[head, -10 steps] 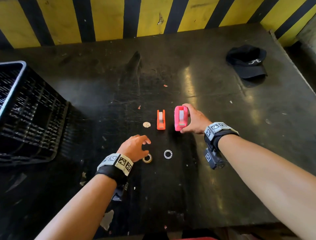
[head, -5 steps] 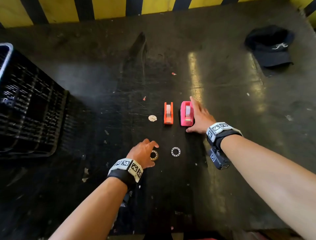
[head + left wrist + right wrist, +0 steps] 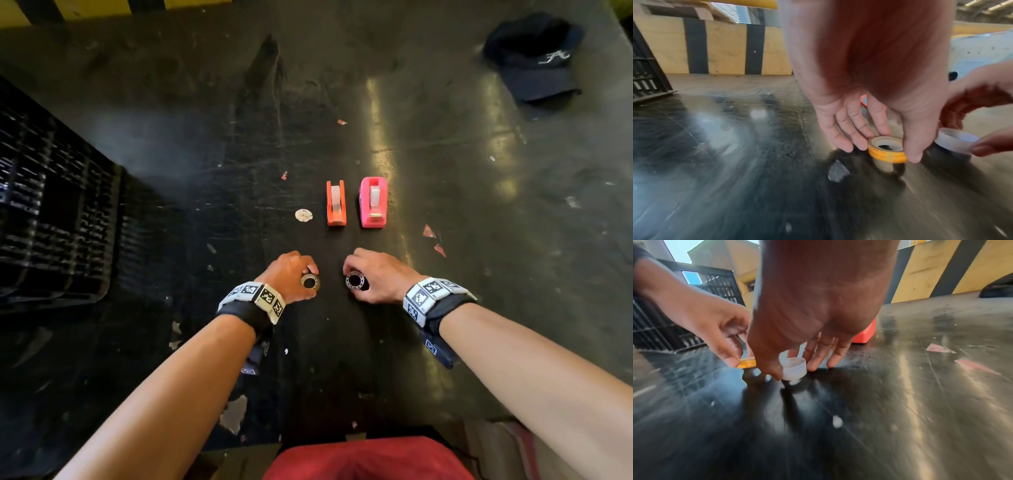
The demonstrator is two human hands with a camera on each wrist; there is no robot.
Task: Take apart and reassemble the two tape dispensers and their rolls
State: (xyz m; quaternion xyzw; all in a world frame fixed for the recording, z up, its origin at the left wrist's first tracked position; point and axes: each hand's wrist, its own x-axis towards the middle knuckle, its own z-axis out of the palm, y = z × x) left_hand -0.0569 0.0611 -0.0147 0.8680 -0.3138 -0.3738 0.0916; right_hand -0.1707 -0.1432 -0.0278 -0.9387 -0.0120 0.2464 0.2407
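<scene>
Hands low over the tabletop (image 3: 445,308): left grip (image 3: 289,274) pinches the yellow tape roll (image 3: 887,149), right grip (image 3: 380,274) pinches the white roll (image 3: 794,369); orange dispenser (image 3: 336,204) and pink dispenser (image 3: 373,202) stand beyond

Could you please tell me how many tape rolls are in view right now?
2. The yellow tape roll is pinched by the left hand, the white tape roll by the right hand, both low over the black table, nearer than the dispensers.
</scene>
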